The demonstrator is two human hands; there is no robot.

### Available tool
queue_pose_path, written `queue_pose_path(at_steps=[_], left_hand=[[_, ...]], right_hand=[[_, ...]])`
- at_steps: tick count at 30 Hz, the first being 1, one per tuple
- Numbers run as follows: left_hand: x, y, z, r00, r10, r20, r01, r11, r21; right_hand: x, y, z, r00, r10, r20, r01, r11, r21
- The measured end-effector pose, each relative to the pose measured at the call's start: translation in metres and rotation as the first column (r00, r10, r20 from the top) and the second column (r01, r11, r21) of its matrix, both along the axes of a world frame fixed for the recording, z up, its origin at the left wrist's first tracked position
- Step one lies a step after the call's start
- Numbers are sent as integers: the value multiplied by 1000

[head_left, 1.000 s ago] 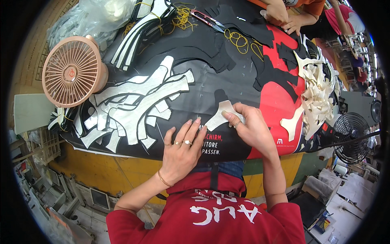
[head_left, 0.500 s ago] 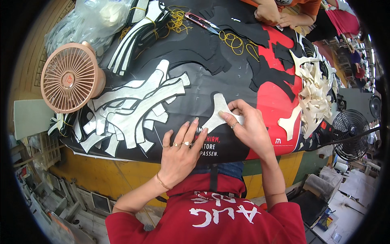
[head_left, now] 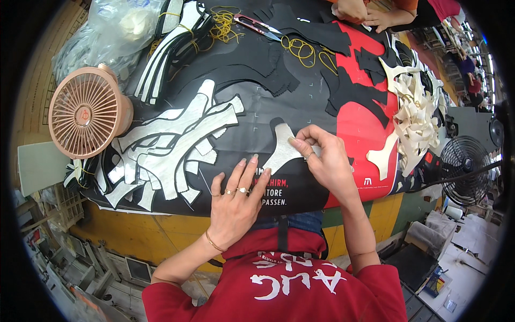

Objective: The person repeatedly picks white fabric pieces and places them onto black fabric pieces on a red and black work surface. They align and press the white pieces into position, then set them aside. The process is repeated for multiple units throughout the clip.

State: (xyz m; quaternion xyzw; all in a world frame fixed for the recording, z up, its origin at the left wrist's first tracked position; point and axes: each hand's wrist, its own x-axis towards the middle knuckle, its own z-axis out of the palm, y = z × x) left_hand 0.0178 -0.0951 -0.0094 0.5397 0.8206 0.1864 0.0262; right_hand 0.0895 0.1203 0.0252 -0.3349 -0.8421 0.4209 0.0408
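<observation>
A Y-shaped whitish cut piece (head_left: 283, 146) lies on the printed sheet in front of me, with a black edge showing at its top end. My right hand (head_left: 324, 158) pinches the right side of this piece between thumb and fingers. Flat beside it rests my left hand (head_left: 236, 196), fingers spread, the index fingertip at the piece's lower left end. Further left is a loose heap of white cut pieces with black backs (head_left: 177, 147). Out to the right sits a pile of cream cut pieces (head_left: 410, 115).
A pink fan (head_left: 86, 115) stands at the left edge, near a clear plastic bag (head_left: 126, 27). Scissors (head_left: 257, 26), yellow elastic bands (head_left: 300, 51) and black cut pieces (head_left: 348, 94) lie across the far side. Another person's hands (head_left: 370, 16) are at the far right. A black fan (head_left: 464, 166) stands right.
The upper end of the Y-shaped piece has shifted slightly left, and black now shows at its tip. My right hand keeps its pinch; my left hand stays nearly in place.
</observation>
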Motion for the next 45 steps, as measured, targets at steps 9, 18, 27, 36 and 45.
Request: queue_pose_path(at_steps=[9, 18, 27, 36, 45], left_hand=[[0, -2, -2, 1000, -7, 5, 7, 1000, -5], [-9, 1, 10, 992, -73, 100, 73, 997, 6], [-38, 64, 3, 974, -196, 111, 199, 980, -15], [-38, 61, 7, 973, -196, 123, 213, 966, -148], [-40, 65, 20, 958, -256, 126, 281, 927, -250]], right_hand=[[-3, 0, -2, 1000, 11, 13, -12, 999, 46], [-5, 0, 0, 999, 46, 25, -48, 994, 94], [-7, -1, 2, 998, 48, 51, -53, 992, 118], [27, 18, 17, 987, -109, 115, 86, 978, 191], [53, 38, 3, 987, -132, 97, 119, 985, 122]])
